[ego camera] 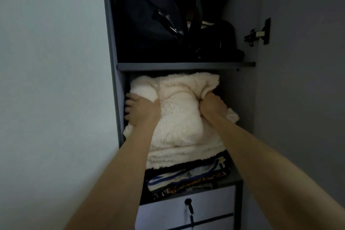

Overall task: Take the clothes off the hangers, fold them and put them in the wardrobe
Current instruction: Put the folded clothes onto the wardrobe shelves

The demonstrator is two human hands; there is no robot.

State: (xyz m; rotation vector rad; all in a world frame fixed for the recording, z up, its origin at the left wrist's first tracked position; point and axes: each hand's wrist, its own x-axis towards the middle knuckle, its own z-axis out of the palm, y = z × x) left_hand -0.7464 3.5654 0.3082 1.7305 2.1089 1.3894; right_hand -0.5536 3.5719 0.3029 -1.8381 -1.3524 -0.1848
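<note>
Cream fleece [179, 117] fills the middle compartment of the wardrobe [112, 61], lying on a stack of folded clothes [186, 181], its long axis running across the shelf and its front edge bulging out towards us. Our left hand [140, 112] lies at its left flank, fingers spread and curving around the side. Our right hand [211, 106] is fisted on a bunch of pile at the upper right. Both arms reach straight in, equally near; we judge a push inward comes next.
</note>
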